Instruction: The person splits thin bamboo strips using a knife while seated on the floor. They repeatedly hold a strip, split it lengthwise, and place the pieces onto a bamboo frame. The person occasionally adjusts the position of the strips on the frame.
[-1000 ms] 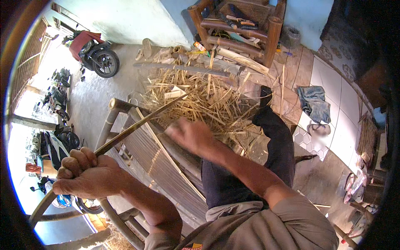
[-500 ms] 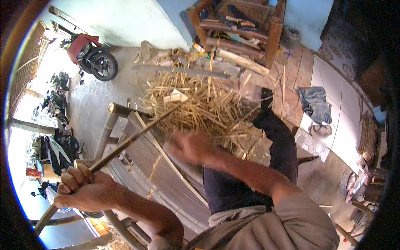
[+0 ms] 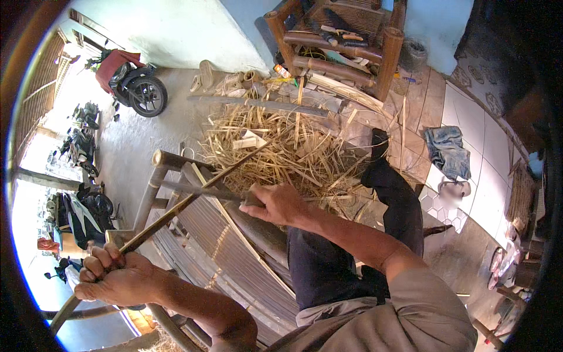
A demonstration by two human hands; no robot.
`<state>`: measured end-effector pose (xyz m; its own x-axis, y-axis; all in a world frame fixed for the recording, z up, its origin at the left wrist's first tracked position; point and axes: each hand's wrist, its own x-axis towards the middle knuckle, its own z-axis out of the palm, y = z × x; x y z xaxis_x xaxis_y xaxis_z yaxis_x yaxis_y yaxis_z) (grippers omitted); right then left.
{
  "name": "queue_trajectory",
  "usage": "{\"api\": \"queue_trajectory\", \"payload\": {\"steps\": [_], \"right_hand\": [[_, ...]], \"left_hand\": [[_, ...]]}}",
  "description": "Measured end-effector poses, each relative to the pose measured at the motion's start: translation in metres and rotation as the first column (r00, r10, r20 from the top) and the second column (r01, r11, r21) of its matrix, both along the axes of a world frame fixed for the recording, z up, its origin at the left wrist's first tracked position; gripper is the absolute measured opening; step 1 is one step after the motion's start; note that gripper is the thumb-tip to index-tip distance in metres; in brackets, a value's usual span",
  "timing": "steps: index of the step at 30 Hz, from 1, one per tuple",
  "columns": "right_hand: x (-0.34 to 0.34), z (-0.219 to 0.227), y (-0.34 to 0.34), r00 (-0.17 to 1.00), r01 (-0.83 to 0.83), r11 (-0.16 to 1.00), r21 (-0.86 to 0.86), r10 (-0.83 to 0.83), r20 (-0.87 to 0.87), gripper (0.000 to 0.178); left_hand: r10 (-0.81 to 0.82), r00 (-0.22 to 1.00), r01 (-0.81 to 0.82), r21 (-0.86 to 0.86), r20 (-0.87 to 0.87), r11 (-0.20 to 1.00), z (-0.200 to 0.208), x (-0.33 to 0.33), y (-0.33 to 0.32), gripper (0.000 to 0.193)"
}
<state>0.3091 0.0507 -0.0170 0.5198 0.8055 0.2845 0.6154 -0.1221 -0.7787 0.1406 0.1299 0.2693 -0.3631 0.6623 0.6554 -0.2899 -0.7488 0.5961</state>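
My left hand (image 3: 120, 278) is closed around a long, narrow bamboo strip (image 3: 168, 216), which slants from the lower left up to the middle of the view. In my right hand (image 3: 275, 204) is the handle of a knife, the fingers wrapped round it. The knife's blade (image 3: 205, 191) is smeared by motion and points left, crossing the strip; whether its edge touches the strip I cannot tell. Under both hands lies a bamboo bench (image 3: 202, 234) with slats and round poles.
A heap of pale bamboo shavings (image 3: 293, 155) covers the floor ahead. Beyond it stands a bamboo chair (image 3: 337, 40) with tools on it. Motorbikes, one with a red cover (image 3: 117, 66), are at the left. Denim shorts (image 3: 447, 151) lie on the tiles at the right.
My right hand has shifted slightly and its blur is gone; the knife blade now shows across the strip. My left hand keeps its hold, slightly lower. The view has moved a little.
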Motion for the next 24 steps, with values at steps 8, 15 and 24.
{"api": "queue_trajectory", "payload": {"steps": [8,15,24], "right_hand": [[0.003,-0.015,0.000,0.996,-0.090,0.992,-0.089,0.092,0.015,0.064],[0.016,-0.027,-0.008,0.999,-0.041,0.997,-0.067,0.039,-0.029,0.062],[0.026,-0.078,-0.029,0.986,0.115,0.943,-0.313,-0.147,-0.080,0.058]], "left_hand": [[0.086,0.996,-0.087,-0.025,-0.031,0.996,-0.001,-0.003,0.011,0.051],[0.095,0.995,-0.095,-0.017,-0.009,0.995,-0.003,-0.006,0.014,0.051],[-0.095,0.995,0.095,0.015,0.017,0.995,-0.006,-0.012,0.020,0.047]]}}
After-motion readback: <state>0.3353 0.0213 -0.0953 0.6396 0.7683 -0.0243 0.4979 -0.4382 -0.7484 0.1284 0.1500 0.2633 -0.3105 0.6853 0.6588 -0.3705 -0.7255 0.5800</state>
